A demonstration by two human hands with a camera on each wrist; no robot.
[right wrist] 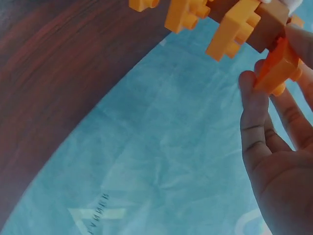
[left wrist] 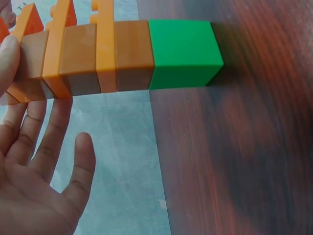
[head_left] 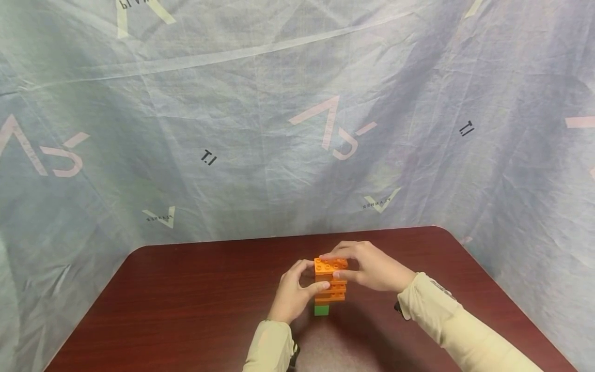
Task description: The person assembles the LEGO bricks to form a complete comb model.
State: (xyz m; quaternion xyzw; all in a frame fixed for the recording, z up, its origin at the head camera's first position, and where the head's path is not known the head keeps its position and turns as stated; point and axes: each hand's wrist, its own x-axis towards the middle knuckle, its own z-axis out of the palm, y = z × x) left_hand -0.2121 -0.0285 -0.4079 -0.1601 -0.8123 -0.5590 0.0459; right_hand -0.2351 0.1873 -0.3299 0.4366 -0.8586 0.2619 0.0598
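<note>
A tower of toy building bricks stands upright on the table, with a green brick point(head_left: 322, 310) at its foot. Above that, brown bricks point(left wrist: 80, 54) alternate with thin orange bricks point(left wrist: 106, 54) that stick out to the right. The left hand point(head_left: 292, 295) grips the tower's upper part from the left, thumb in front and fingers behind; its little finger stands off in the left wrist view. On top lies a studded orange brick point(head_left: 325, 266), which the right hand point(head_left: 374, 266) pinches at its right end between thumb and fingers. Those fingers hide part of it.
The dark red wooden table point(head_left: 195, 299) has rounded back corners. A grey-blue printed cloth point(head_left: 260, 129) hangs behind it and along both sides. Long light sleeves point(head_left: 474, 330) cover both forearms, with a dark strap point(head_left: 401, 311) showing at the right cuff.
</note>
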